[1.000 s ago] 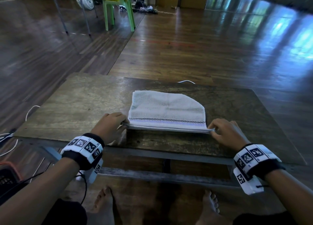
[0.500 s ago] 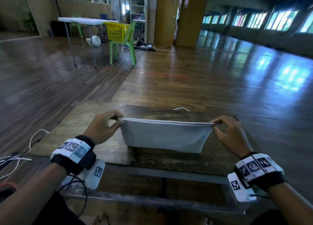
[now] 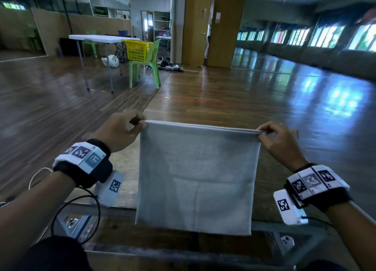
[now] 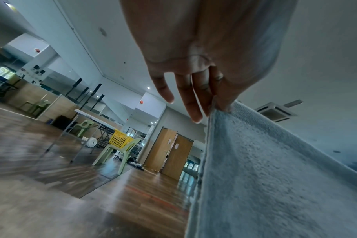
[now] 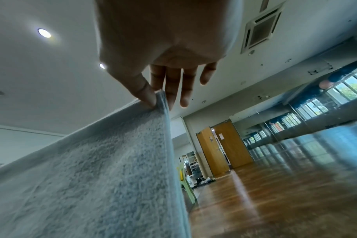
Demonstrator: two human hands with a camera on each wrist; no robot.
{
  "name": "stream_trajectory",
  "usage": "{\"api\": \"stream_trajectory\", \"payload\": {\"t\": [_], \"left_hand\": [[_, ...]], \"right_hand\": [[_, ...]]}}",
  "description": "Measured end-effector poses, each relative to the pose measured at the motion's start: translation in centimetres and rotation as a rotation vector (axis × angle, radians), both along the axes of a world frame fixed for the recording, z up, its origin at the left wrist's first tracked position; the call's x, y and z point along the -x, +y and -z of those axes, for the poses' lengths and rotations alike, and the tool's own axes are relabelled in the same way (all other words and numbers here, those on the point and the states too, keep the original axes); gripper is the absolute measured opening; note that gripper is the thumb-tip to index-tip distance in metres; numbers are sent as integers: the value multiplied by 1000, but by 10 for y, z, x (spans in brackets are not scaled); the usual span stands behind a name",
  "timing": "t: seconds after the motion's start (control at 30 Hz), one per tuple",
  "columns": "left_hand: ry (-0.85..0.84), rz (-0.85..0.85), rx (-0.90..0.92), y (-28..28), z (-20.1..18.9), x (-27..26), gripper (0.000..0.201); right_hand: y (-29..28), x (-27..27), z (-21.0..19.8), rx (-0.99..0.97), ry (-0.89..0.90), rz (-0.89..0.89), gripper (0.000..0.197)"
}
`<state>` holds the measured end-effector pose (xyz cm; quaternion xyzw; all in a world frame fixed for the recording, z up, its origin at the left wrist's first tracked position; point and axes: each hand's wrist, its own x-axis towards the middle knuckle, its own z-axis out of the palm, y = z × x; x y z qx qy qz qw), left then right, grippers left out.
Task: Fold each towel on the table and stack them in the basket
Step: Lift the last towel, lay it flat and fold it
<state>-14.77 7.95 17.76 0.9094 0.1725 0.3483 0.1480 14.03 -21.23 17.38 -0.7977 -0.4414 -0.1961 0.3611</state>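
A pale grey towel (image 3: 195,175) hangs flat in the air in front of me, folded double, its lower edge above the near side of the wooden table (image 3: 126,169). My left hand (image 3: 122,131) pinches its top left corner and my right hand (image 3: 278,140) pinches its top right corner, stretching the top edge straight between them. In the left wrist view the thumb and fingers (image 4: 204,103) clamp the towel (image 4: 275,177) at its corner. In the right wrist view the thumb and fingers (image 5: 153,93) pinch the towel (image 5: 92,169) the same way. No basket near the table is in view.
A yellow basket (image 3: 137,49) sits on a green plastic chair (image 3: 146,67) far across the wooden floor, beside a white folding table (image 3: 97,39) and a small fan (image 3: 113,60). Brown double doors (image 3: 213,28) stand behind. A cable (image 3: 77,205) hangs from my left wrist.
Both hands have lifted the towel off the table, from lying flat at its near edge to hanging upright at chest height. My head has tilted up towards the room.
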Motion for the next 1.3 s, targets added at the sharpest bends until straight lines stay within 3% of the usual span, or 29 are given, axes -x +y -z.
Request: {"api": "stream_trajectory", "payload": {"t": [0.1,0.27,0.37,0.5,0.6,0.7,0.8,0.9,1.13,1.2,1.3], "left_hand": [[45,-30,30,6,23,-11,8],[143,-41,19,6,72,-15,10],[369,-31,-27,3,104,-8,11],[698,32,-113,-15,141,1,4],[884,63,-191,-25,165,9,13],[883,97,-251,-28,186,14,6],[847,77,-315,-27,194,13,16],[814,27,-245,-23,189,2,2],[803,-112,-160,-10,181,-33,16],[662,-141,-151,-6,176,-33,14],[422,-164,-282,-4,172,-25,17]], "right_hand": [[13,-12,22,82,53,43,19],[20,-15,65,190,59,17,16],[9,-11,96,359,8,-25,15],[-16,-2,140,594,8,-241,17],[-30,3,170,717,-66,-338,14],[-36,5,189,785,-144,-374,23],[-32,2,189,760,-169,-337,20],[-17,-9,190,743,-181,-245,15],[12,-25,183,768,-115,-99,10],[12,-28,178,647,-143,-60,9],[5,-31,172,419,-238,-25,16]]}}
